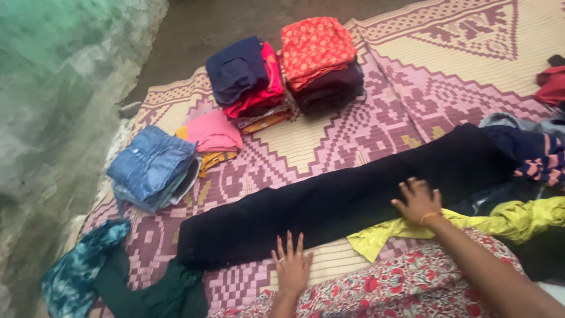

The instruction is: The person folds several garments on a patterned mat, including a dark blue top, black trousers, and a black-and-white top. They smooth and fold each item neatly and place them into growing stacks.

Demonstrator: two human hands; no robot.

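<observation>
Two hands are pressing flat on a long black garment (347, 200) that is lying folded lengthwise across the patterned mat (329, 141). The left hand (291, 268) is resting at the garment's near edge, fingers spread and gripping nothing; the right hand (419, 201) is lying on top of it, fingers splayed, likewise holding nothing. Judging by the layout, the work is partly done: folded stacks are sitting at the far side, a red-orange patterned pile (318, 56), a navy and pink pile (247, 79), a pink piece (213, 132) and blue denim (152, 168). Loose items are waiting unfolded: a yellow-green cloth (518, 218), a teal cloth (82, 271) and a striped piece (538, 156). No packages, labels or signs are showing.
</observation>
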